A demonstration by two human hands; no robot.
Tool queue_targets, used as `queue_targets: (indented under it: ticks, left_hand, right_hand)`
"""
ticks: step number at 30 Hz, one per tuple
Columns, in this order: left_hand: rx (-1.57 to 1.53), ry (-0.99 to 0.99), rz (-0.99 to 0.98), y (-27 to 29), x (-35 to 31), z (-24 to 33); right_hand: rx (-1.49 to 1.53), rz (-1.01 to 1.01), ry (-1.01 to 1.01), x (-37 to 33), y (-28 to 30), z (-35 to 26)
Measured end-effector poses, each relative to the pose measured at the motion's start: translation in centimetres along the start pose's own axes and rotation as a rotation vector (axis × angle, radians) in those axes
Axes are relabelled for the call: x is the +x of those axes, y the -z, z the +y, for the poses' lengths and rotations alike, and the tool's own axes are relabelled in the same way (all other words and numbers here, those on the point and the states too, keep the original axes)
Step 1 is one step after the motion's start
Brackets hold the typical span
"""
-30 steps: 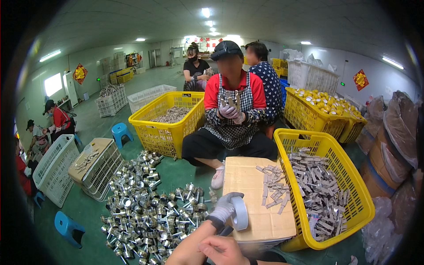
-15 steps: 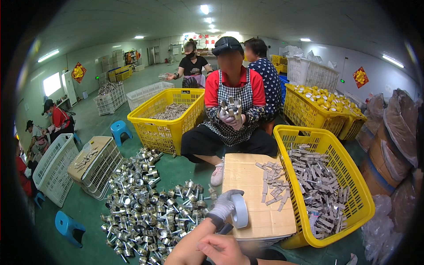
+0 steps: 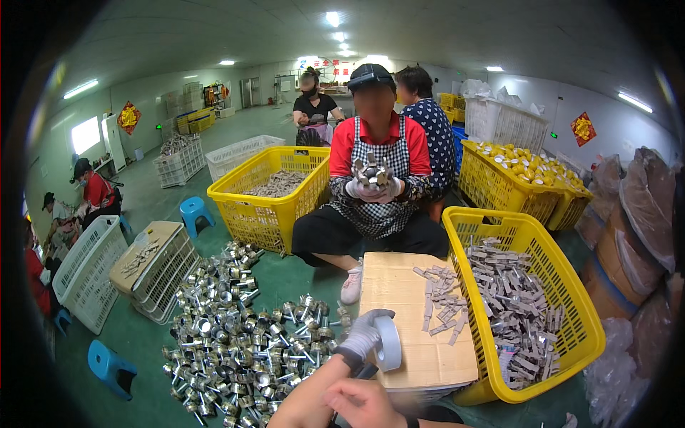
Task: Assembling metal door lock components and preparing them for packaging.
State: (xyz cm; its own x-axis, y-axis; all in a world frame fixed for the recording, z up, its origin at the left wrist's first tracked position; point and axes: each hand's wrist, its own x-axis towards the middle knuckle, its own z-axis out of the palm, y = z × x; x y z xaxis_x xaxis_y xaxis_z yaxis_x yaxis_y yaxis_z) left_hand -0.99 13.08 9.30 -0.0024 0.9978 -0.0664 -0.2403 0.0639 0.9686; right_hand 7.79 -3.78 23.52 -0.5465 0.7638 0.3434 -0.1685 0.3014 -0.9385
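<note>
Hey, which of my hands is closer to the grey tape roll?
Your left. The gloved left hand is right at the tape roll, touching it; the bare right hand is lower in the picture, beside the left forearm, apart from the roll.

We've cardboard (image 3: 385,285) in front, w/ metal pcs (image 3: 445,307) on its R side & tape roll (image 3: 392,342) by its near L edge. Pile of cup parts (image 3: 232,346) lies L, crate (image 3: 553,296) of similar pcs R; co-worker (image 3: 378,167) sits behind.

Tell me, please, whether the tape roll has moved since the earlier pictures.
No, not noticeably: the tape roll in the gloved left hand stays over the same near-left part of the cardboard.
</note>
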Motion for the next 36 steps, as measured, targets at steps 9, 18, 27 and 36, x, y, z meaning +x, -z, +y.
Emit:
queue_targets:
  ticks: [9,18,27,36]
  left_hand:
    - [-0.237,0.012,-0.002,-0.4,0.8,-0.3]
    - [-0.025,-0.065,0.024,-3.3,-0.8,2.2]
    - [-0.128,-0.043,0.007,-3.6,-0.3,2.2]
    - [-0.119,-0.138,0.047,-4.8,-0.5,3.9]
  right_hand:
    - [-0.025,-0.016,-0.042,-0.8,0.5,-0.3]
    - [-0.053,0.036,0.046,-1.1,3.3,0.0]
    - [0.024,0.308,-0.054,-1.5,7.8,-1.4]
    - [-0.423,0.452,-0.040,-1.0,11.6,1.5]
